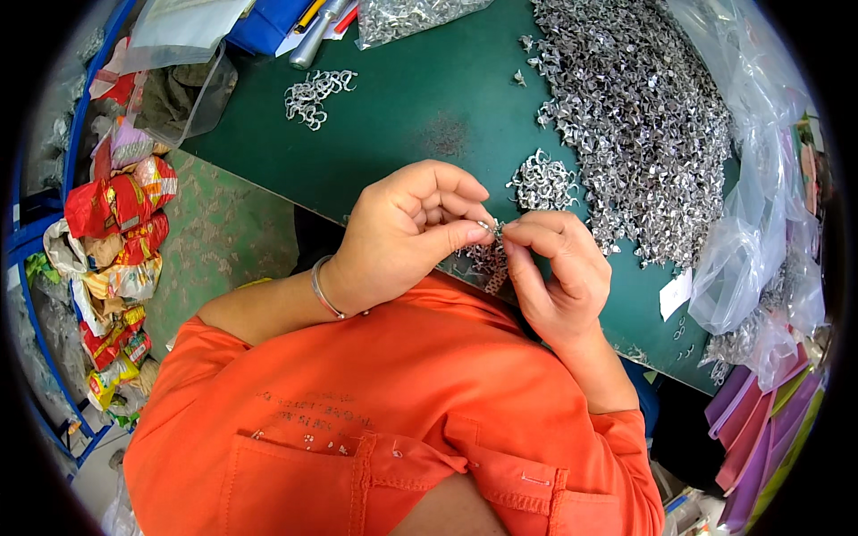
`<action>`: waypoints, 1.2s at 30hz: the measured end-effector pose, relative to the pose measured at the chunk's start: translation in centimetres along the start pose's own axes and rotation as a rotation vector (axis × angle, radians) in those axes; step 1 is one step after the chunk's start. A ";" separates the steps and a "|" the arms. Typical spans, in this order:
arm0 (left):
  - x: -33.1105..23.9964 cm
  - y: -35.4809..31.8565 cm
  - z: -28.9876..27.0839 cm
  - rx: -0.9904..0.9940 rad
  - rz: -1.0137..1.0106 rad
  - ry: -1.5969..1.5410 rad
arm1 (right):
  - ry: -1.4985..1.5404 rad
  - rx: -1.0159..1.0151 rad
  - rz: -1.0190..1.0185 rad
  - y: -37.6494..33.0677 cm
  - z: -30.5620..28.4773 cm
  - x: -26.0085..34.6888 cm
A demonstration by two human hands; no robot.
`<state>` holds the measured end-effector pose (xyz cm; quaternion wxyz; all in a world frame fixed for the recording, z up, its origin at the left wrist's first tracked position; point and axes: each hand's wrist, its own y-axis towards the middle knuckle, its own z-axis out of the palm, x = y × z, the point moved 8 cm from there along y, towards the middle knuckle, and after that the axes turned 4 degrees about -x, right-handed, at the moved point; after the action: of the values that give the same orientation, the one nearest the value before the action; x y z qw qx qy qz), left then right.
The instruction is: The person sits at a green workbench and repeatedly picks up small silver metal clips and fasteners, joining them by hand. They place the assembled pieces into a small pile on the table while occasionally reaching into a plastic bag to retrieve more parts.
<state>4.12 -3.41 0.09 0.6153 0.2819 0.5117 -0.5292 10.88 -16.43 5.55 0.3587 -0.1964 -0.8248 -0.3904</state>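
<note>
Over the table's near edge, my left hand (402,230) and my right hand (565,275) meet fingertip to fingertip. Between them is a tiny silver metal part (490,228), pinched by thumb and forefinger on each side; its exact shape is too small to make out. Just below the fingertips lies a little pile of small metal pieces (483,258), partly hidden by my hands. Beyond my right hand sits a small mound of curved silver pieces (543,182). Farther left on the table is a loose cluster of silver hook-like pieces (315,96).
A large heap of small metal parts (639,125) covers the right of the green table (393,116). Clear plastic bags (746,205) lie along its right edge, near a white paper slip (677,294). A plastic bin (204,98) and colourful wrappers (116,210) are at the left.
</note>
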 end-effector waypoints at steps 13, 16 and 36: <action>-1.0 -0.5 0.4 0.028 0.148 0.343 | 0.224 -0.051 0.116 -0.8 0.2 -1.2; -1.1 -0.5 0.5 0.034 0.163 0.379 | 0.226 -0.049 0.148 -1.0 0.2 -1.3; -2.3 -0.8 0.9 0.013 0.327 0.574 | -0.133 -0.012 -0.391 -1.4 0.2 1.6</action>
<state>3.86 -3.59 2.69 0.5210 0.5019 0.6088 -0.3257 8.86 -17.04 5.97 0.2196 -0.0600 -0.8667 -0.4439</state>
